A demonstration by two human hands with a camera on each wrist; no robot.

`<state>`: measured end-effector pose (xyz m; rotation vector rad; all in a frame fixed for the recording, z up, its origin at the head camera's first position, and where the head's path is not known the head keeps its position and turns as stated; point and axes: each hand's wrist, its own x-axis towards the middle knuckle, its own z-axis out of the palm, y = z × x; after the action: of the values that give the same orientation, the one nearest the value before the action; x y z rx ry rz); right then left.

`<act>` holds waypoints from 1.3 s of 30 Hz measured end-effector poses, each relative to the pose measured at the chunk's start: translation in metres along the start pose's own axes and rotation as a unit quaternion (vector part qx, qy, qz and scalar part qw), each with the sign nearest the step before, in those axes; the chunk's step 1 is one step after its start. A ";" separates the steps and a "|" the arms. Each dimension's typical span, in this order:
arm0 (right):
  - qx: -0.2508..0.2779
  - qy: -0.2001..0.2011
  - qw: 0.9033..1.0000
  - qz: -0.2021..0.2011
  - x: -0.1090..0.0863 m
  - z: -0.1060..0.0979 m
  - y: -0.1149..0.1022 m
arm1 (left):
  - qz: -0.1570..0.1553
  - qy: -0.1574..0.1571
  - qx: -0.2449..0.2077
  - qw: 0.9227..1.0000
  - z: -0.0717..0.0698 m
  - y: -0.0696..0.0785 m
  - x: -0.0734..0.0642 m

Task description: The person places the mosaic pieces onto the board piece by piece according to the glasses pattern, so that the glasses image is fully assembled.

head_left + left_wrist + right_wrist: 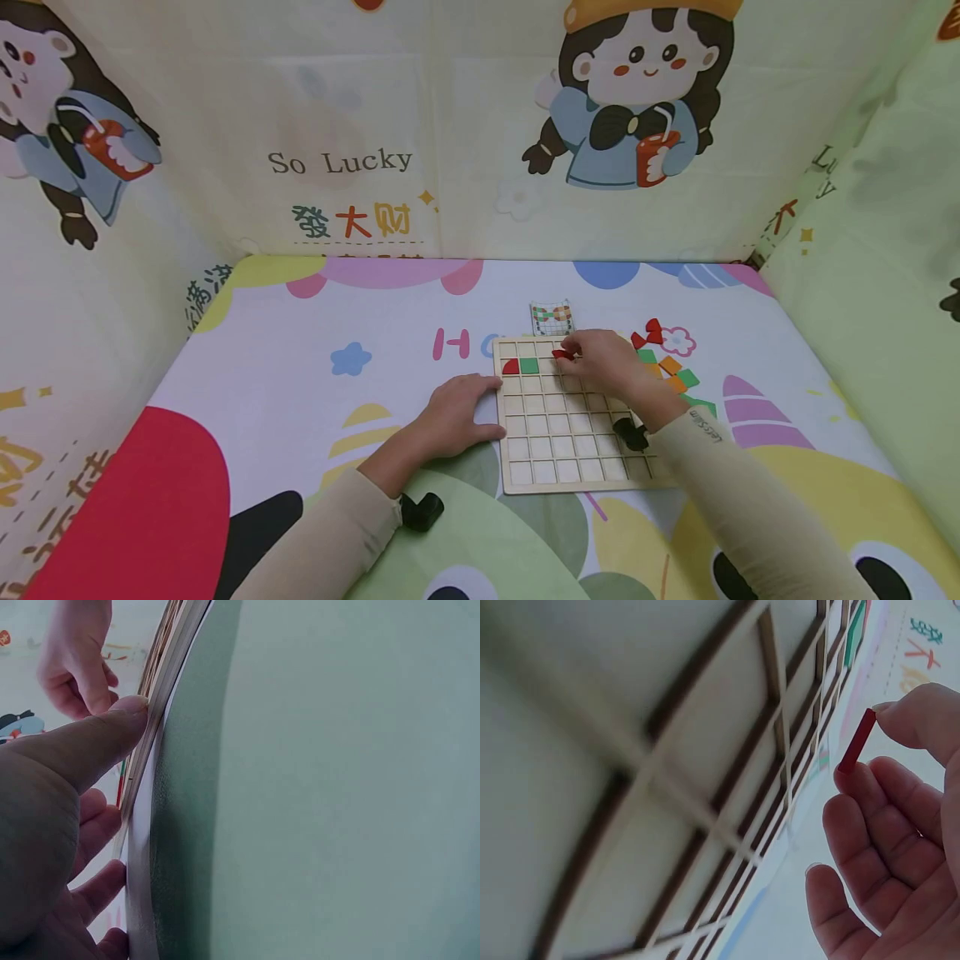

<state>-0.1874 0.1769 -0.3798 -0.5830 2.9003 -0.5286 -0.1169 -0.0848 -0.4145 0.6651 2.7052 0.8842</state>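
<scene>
A wooden grid board (542,425) with square cells lies on the table. My left hand (456,412) rests along its left edge, thumb and fingertips at the frame with the fingers fairly straight. Over the upper rows, my right hand (607,360) pinches a small red piece (857,741) between thumb and fingertip. In the right wrist view this piece shows its thin edge, held above the grid. In the second row sit a red rounded piece (511,367) and, to its right, a green square tile (528,365).
Behind the board lies a small pattern card (551,317) with a green and orange bow design. To the right are loose red pieces (654,332), orange tiles (670,365) and green tiles (687,378), partly behind the right forearm. A patterned cloth wall (480,167) stands behind the table.
</scene>
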 end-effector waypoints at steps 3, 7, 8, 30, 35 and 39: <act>-0.014 -0.004 1.000 0.000 0.003 0.004 -0.005 | 0.000 -0.001 0.001 1.000 0.000 -0.001 0.001; -0.020 -0.009 1.000 0.006 0.006 0.008 -0.011 | 0.001 -0.002 0.001 1.000 0.001 -0.002 0.001; -0.022 -0.010 1.000 0.007 0.005 0.008 -0.013 | 0.001 -0.002 0.001 1.000 0.001 -0.002 0.001; -0.045 -0.026 0.999 0.008 0.006 0.012 -0.019 | 0.005 0.000 -0.004 1.000 0.001 -0.001 0.000; -0.035 -0.026 0.999 0.004 0.006 0.012 -0.019 | 0.001 -0.002 -0.003 1.000 0.001 -0.001 0.000; -0.024 -0.026 0.999 -0.002 0.006 0.013 -0.018 | 0.002 -0.002 -0.003 1.000 0.001 -0.001 0.000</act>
<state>-0.1838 0.1549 -0.3854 -0.6003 2.8698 -0.4397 -0.1173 -0.0849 -0.4156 0.6698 2.6964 0.8907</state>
